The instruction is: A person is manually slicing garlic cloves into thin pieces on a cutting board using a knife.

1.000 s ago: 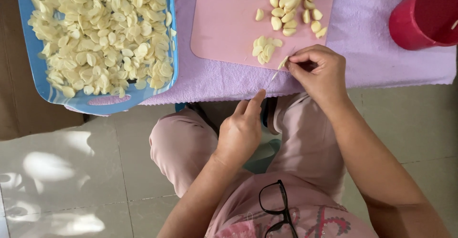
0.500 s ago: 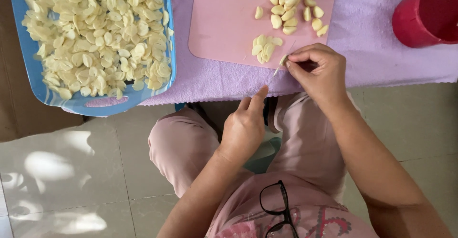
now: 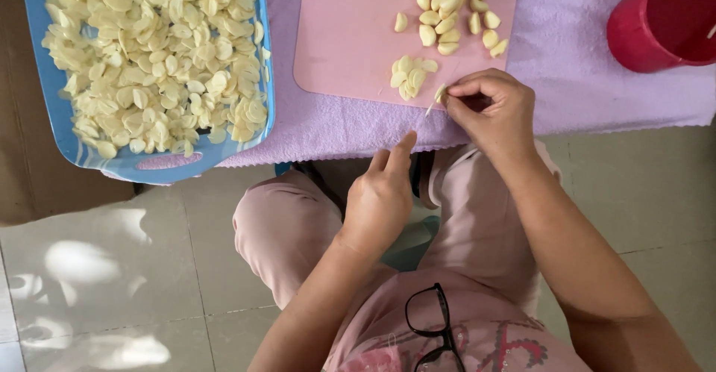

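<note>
A lilac towel [image 3: 597, 96] covers the low table, and on it lie the biggest things: a blue tray [image 3: 56, 129] heaped with pale garlic slices [image 3: 156, 58], hanging partly over the table's near edge, and beside it a pink cutting board [image 3: 343, 44]. A red tub [image 3: 660, 21] stands at the far right, well apart from the board. On the board's far side sits a cluster of whole peeled cloves [image 3: 451, 14], and nearer the person a small pile of cut slices [image 3: 409, 73]. The right hand [image 3: 492, 111] rests at the board's near edge, its fingers curled tight around something small, seemingly a thin blade whose pale tip shows just beside the small pile; the grip hides most of it, so I cannot tell exactly what it holds. The left hand [image 3: 380, 200] hangs below the table edge, over the lap, loosely closed with the thumb pointing up toward the towel, and it holds nothing. A pair of black glasses [image 3: 432, 327] hangs at the collar. As a judgement, the risks lie at the edges: the work goes on at the very rim of the board, so a slice could slide off to the floor, and the overhanging tray could tip if a knee or hand knocks it. A blade pinched that tightly could also nick a fingertip.
</note>
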